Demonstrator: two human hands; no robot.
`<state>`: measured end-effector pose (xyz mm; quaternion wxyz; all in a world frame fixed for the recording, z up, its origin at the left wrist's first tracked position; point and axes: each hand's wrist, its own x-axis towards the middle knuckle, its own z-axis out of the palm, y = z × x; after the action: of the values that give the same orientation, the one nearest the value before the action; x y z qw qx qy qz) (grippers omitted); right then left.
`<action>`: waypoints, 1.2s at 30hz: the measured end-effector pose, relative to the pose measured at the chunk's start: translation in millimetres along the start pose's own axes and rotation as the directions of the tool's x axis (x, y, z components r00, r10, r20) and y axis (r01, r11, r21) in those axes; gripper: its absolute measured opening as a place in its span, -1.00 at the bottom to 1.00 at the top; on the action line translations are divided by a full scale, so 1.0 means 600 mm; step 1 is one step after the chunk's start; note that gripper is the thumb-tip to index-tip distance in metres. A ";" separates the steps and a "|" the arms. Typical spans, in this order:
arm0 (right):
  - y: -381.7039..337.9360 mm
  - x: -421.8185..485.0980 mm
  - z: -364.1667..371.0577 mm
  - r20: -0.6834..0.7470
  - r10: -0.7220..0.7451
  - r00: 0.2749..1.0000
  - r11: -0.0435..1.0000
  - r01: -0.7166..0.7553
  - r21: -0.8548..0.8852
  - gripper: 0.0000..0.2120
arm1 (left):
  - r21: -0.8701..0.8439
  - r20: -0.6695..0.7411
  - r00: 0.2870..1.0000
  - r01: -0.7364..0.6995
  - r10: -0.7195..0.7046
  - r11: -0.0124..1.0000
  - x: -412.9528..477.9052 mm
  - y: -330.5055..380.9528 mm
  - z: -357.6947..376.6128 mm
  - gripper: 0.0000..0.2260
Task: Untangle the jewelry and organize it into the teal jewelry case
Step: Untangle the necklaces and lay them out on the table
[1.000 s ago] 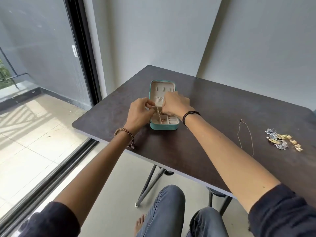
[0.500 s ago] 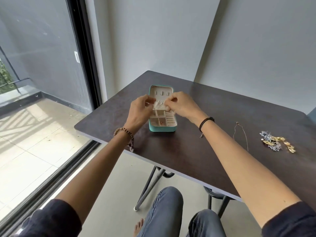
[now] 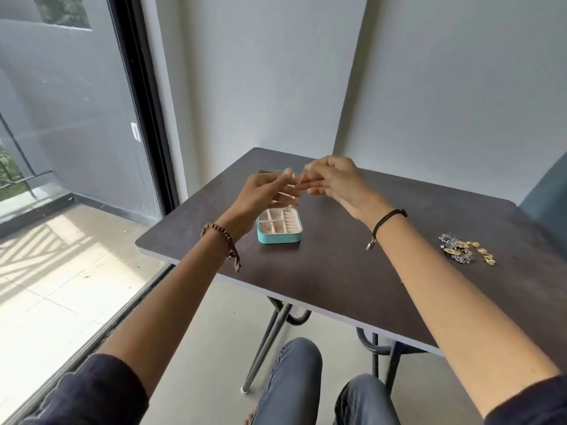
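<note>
The teal jewelry case (image 3: 277,237) lies open on the dark table (image 3: 337,271), its cream compartments facing up; a small reddish item sits in a front compartment. Its lid (image 3: 267,171) is mostly hidden behind my left hand. My left hand (image 3: 264,191) and my right hand (image 3: 337,179) are raised above the case, fingertips meeting. Between them they pinch a small thin piece of jewelry (image 3: 302,178), too small to identify. A tangled pile of gold and silver-blue jewelry (image 3: 466,251) lies on the table at the right, well away from both hands.
A wall stands close behind the table, and a glass sliding door with a dark frame (image 3: 138,102) is at the left. A blue-grey chair back (image 3: 549,204) shows at the far right. My knees are below the table's front edge (image 3: 245,283).
Both hands have lifted from the case's compartments to above it, still pinched together on the small piece. The view has tilted up. The thin chain on the table is no longer visible.
</note>
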<state>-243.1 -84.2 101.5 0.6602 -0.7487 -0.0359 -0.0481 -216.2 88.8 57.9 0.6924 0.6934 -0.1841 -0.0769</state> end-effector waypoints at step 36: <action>0.029 -0.172 -0.188 -0.096 0.049 0.994 0.988 -0.034 0.148 -0.88 | -0.137 0.036 0.986 -0.157 0.163 0.978 -0.006 0.074 0.203 -0.76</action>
<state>-346.4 -197.1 86.1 0.7150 -0.6957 0.0091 -0.0686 -269.9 -22.2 97.8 0.7368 0.6263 -0.2499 -0.0493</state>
